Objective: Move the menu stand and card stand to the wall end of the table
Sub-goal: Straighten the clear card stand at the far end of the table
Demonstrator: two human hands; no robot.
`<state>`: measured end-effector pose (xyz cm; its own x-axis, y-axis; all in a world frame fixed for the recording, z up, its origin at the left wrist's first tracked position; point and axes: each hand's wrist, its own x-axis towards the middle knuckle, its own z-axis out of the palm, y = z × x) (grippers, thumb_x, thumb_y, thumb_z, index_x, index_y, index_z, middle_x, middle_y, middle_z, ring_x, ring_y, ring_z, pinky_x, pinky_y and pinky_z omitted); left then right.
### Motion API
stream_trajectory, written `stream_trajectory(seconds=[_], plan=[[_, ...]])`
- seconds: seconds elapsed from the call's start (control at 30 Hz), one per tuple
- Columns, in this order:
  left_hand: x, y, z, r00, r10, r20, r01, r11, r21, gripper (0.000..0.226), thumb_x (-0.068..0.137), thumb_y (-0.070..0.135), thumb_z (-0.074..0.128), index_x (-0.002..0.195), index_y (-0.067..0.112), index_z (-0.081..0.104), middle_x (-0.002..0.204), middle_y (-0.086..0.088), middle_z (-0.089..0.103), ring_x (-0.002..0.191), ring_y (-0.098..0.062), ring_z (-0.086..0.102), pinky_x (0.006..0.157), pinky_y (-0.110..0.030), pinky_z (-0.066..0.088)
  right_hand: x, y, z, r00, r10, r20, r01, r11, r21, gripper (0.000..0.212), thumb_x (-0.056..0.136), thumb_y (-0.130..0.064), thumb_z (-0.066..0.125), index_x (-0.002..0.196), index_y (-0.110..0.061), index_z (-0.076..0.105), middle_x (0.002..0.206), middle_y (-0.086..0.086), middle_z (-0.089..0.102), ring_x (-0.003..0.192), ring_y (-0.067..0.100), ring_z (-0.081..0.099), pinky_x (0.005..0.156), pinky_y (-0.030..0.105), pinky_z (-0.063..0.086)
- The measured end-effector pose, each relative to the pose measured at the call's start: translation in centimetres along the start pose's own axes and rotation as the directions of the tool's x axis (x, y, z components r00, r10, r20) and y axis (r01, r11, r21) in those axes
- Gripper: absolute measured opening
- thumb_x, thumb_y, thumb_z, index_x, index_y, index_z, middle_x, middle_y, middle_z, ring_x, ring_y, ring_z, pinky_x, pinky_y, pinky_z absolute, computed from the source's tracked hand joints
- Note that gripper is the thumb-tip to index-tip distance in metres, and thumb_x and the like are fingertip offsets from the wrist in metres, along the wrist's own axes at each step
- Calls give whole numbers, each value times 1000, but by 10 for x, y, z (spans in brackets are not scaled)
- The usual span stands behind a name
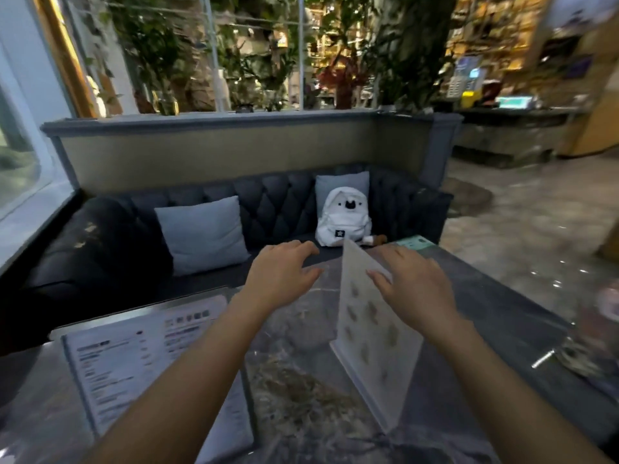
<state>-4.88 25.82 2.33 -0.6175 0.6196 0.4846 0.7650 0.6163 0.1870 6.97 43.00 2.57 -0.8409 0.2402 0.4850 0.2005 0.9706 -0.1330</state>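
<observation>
A tall white card stand (pixel 375 343) with rows of small pictures stands upright on the dark marble table (pixel 301 396), right of centre. My right hand (pixel 415 289) hovers at its upper edge, fingers spread; its thumb lies against the panel. My left hand (pixel 281 272) reaches forward over the table's far edge, open and holding nothing. A menu stand (pixel 134 360) with printed text leans at the table's left side, partly hidden behind my left forearm.
A dark tufted sofa (pixel 140 229) runs behind the table with a grey cushion (pixel 204 232) and a white plush backpack (pixel 343 217). A window wall (pixel 26 145) lies to the left. A green card (pixel 415 244) rests at the table's far right corner. Open floor (pixel 522 229) extends right.
</observation>
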Motion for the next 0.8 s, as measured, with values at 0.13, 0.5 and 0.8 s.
stream_trajectory(seconds=[0.13, 0.5, 0.8], plan=[[22, 32, 23, 990, 139, 31, -136, 988, -74, 37, 89, 33, 52, 124, 21, 49, 121, -7, 60, 108, -27, 55, 89, -41, 44, -16, 26, -6, 997, 76, 29, -76, 997, -13, 35, 89, -37, 48, 113, -12, 52, 111, 10, 62, 100, 29, 56, 79, 40, 44], [45, 55, 70, 959, 241, 152, -235, 971, -52, 26, 96, 25, 38, 118, 23, 51, 149, -1, 35, 141, -19, 19, 112, -37, 7, -23, 49, 4, 986, 126, 107, -132, 990, 51, 21, 91, -26, 46, 82, -10, 57, 88, 12, 67, 84, 34, 58, 58, 36, 34], [28, 62, 53, 986, 161, 32, -160, 986, -37, 22, 93, 29, 46, 95, 22, 66, 89, 0, 70, 90, -18, 58, 106, -34, 7, -6, 75, 3, 988, 140, 64, -148, 977, 152, 17, 86, -19, 56, 93, -16, 71, 97, 8, 72, 91, 30, 60, 72, 39, 44]])
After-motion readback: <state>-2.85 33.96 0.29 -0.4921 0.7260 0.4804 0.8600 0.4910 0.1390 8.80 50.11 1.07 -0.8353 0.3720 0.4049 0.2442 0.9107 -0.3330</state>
